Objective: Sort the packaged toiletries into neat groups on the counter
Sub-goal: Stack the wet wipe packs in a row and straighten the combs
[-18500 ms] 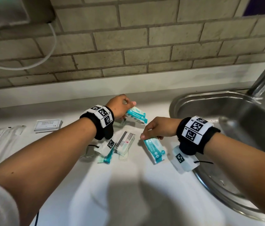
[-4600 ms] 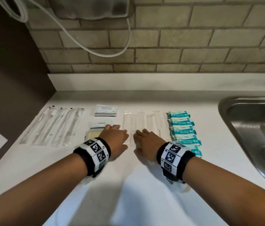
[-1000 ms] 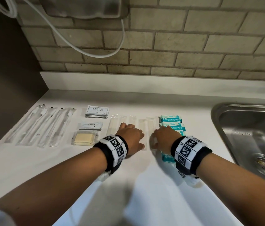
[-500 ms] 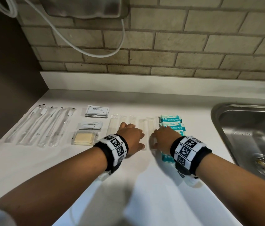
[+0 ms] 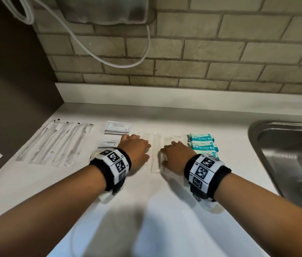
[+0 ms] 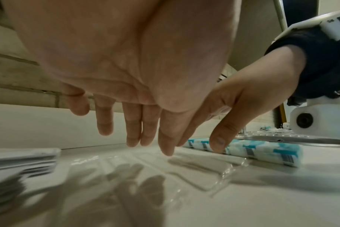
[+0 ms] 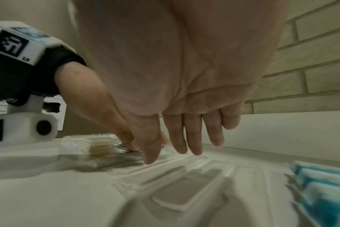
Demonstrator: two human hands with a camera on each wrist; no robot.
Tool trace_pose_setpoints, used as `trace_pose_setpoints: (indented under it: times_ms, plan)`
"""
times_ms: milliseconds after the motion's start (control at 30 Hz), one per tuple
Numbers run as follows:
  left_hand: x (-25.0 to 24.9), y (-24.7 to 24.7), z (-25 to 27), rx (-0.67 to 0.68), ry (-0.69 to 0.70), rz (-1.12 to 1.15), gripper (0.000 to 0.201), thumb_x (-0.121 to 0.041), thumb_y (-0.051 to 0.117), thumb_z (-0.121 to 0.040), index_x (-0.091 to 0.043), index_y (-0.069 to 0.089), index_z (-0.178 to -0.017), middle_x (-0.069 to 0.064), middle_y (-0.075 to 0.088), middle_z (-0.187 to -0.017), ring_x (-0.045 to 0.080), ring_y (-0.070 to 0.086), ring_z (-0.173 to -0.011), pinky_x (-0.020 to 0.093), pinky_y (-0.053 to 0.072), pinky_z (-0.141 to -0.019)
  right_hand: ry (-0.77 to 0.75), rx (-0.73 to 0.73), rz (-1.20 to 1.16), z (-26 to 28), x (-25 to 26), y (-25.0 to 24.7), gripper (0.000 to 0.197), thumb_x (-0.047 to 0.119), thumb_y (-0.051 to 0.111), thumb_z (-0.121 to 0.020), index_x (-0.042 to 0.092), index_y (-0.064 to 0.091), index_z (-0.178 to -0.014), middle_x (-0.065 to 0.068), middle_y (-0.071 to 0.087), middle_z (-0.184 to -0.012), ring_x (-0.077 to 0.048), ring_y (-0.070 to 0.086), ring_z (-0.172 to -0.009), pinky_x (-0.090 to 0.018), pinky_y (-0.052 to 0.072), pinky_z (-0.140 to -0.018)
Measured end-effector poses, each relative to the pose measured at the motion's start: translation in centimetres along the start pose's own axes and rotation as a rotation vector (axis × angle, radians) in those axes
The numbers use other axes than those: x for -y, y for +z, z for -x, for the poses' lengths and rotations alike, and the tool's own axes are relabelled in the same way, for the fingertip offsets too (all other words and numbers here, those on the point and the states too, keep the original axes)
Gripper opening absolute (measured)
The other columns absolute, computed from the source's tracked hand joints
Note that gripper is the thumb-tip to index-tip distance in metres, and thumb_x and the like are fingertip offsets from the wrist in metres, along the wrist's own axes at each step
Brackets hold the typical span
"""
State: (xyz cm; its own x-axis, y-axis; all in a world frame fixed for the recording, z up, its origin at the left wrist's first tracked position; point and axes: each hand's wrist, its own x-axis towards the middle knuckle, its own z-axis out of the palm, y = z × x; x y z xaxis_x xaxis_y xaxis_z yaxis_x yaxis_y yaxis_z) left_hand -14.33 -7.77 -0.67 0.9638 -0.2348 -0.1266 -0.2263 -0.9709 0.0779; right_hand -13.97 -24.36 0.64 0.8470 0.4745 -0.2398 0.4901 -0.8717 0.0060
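Across the white counter [image 5: 165,229] at mid-frame, our flat, empty left hand [image 5: 135,152] and right hand [image 5: 176,156] have slid leftward over the clear sachets [image 5: 155,151], uncovering the wipes [image 5: 202,143], so sorting looks nearly finished.

— What's behind the counter [image 5: 165,210]?
— A grey brick wall [image 5: 220,52], with a white cable [image 5: 128,64] looping down from a grey box [image 5: 107,10] at the top.
— And at the sides?
— A steel sink [image 5: 285,154] at right, a dark panel [image 5: 12,80] at left.
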Motion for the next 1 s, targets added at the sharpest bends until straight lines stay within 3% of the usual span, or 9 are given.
trace_pose_setpoints:
  times_ms: [100,200,300,500,667,900,1000]
  plan:
    - [0.9,0.1,0.5,0.104,0.023,-0.064,0.032,-0.048,0.046,-0.092,-0.024,0.058,-0.109,-0.009,0.052,-0.137,0.024,0.025,-0.142,0.043,0.017,-0.104,-0.031,0.030,0.030,-0.8,1.3,0.2,0.036,0.033,0.042,-0.097,0.015,0.055,-0.124,-0.006,0.060,-0.123,-0.025,0.049,-0.118,-0.036,0.034,-0.104]
    - [1.0,0.5,1.0,0.145,0.041,-0.107,0.037,-0.050,0.044,-0.092,-0.023,0.056,-0.114,-0.007,0.052,-0.135,0.026,0.024,-0.143,0.043,0.019,-0.104,-0.030,0.080,0.068,-1.3,2.0,0.9,0.039,0.035,0.044,-0.096,0.012,0.053,-0.127,-0.007,0.059,-0.124,-0.026,0.047,-0.121,-0.037,0.031,-0.107]
    - [1.1,1.0,1.0,0.140,0.056,-0.116,0.041,-0.050,0.046,-0.092,-0.024,0.055,-0.121,-0.007,0.052,-0.136,0.025,0.025,-0.143,0.044,0.019,-0.105,-0.016,0.105,0.086,-1.7,2.1,1.3,0.041,0.032,0.045,-0.095,0.011,0.052,-0.129,-0.007,0.057,-0.128,-0.026,0.045,-0.124,-0.038,0.028,-0.110]
    - [1.3,1.3,0.8,0.110,0.078,-0.119,0.041,-0.051,0.048,-0.091,-0.025,0.056,-0.121,-0.008,0.053,-0.136,0.025,0.027,-0.141,0.043,0.021,-0.105,0.011,0.085,0.058,-2.0,1.9,1.3,0.039,0.030,0.043,-0.096,0.010,0.052,-0.128,-0.008,0.058,-0.126,-0.026,0.046,-0.123,-0.038,0.029,-0.110]
    - [1.5,1.5,0.8,0.095,0.071,-0.106,0.037,-0.052,0.050,-0.089,-0.025,0.059,-0.113,-0.006,0.057,-0.131,0.025,0.030,-0.139,0.043,0.022,-0.103,0.020,0.104,0.047,-2.1,2.0,1.2,0.038,0.029,0.042,-0.096,0.011,0.054,-0.126,-0.007,0.058,-0.125,-0.026,0.047,-0.123,-0.039,0.029,-0.110]
    - [1.4,1.7,0.6,0.101,0.077,-0.127,0.040,-0.053,0.049,-0.089,-0.024,0.059,-0.115,-0.006,0.058,-0.129,0.025,0.031,-0.138,0.042,0.022,-0.102,0.012,0.104,0.043,-2.1,1.9,1.3,0.036,0.029,0.040,-0.096,0.010,0.054,-0.124,-0.007,0.059,-0.122,-0.026,0.048,-0.120,-0.038,0.030,-0.109]
    - [1.5,1.7,0.5,0.104,0.078,-0.146,0.036,-0.053,0.048,-0.089,-0.023,0.059,-0.107,-0.005,0.060,-0.124,0.026,0.032,-0.137,0.042,0.022,-0.100,0.017,0.087,0.032,-1.9,2.0,1.3,0.035,0.029,0.038,-0.097,0.010,0.055,-0.121,-0.008,0.060,-0.118,-0.026,0.050,-0.118,-0.038,0.032,-0.107]
